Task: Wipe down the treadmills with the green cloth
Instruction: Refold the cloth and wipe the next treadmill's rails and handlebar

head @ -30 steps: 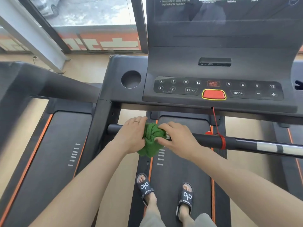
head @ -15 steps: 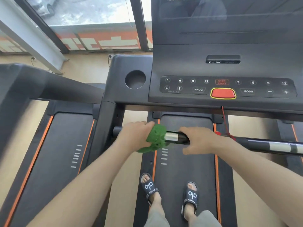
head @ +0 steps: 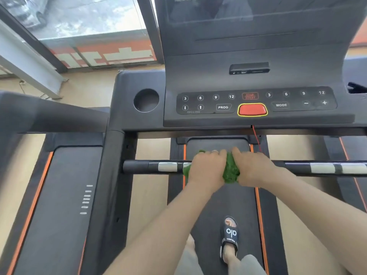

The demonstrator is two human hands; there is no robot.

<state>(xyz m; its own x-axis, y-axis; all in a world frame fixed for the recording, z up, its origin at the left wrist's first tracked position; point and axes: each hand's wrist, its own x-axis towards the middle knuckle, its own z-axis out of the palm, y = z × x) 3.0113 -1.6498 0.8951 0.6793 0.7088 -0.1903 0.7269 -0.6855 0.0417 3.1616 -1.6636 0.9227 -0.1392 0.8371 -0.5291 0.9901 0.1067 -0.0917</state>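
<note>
axis: handlebar (head: 297, 169) runs left-right, unwiped length mostly right | left hand (head: 206, 167) grasps green cloth (head: 230, 172) around bar | right hand (head: 253, 168) clasps cloth's right end, nearer that side

Bare forearms, ring (head: 214, 151) on left hand, black "alo" slide sandal (head: 229, 238), grey shorts (head: 251, 264)

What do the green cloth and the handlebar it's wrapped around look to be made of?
Green cloth: soft, nubby fabric, probably microfibre or terry, bunching under both hands. Handlebar: matte black coating, likely over metal, with shiny silver bands that look like bare metal sensor plates.
</note>
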